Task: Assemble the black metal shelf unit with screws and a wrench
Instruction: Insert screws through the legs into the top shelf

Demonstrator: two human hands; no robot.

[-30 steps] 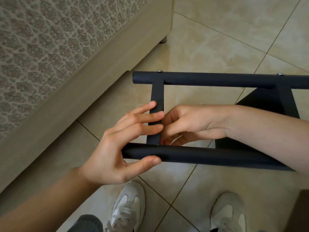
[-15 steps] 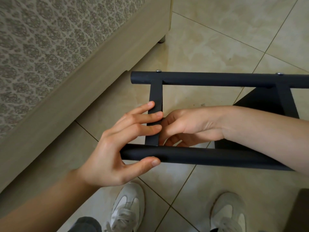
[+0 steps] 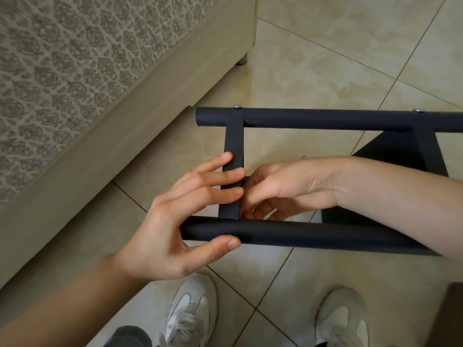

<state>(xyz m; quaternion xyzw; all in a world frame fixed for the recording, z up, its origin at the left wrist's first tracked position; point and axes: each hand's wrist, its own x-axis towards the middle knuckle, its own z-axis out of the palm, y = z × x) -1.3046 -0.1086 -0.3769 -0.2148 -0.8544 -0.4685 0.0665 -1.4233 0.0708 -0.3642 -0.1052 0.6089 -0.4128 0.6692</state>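
The black metal shelf frame lies on its side over the tiled floor: two round tubes joined by a flat crossbar. My left hand holds its left end, straight fingers laid across the crossbar and thumb pressed against the near tube. My right hand reaches in from the right between the tubes. Its curled fingertips pinch a small dark part at the crossbar's right edge, most of it hidden. Two silver screw heads sit on the far tube.
A patterned bed or sofa base runs diagonally along the left, close to the frame's end. A black shelf panel hangs under the frame on the right. My two white shoes stand just below the near tube.
Hardly anything differs. My left hand keeps its hold on the frame, and my right fingers have shifted slightly at the crossbar's edge.
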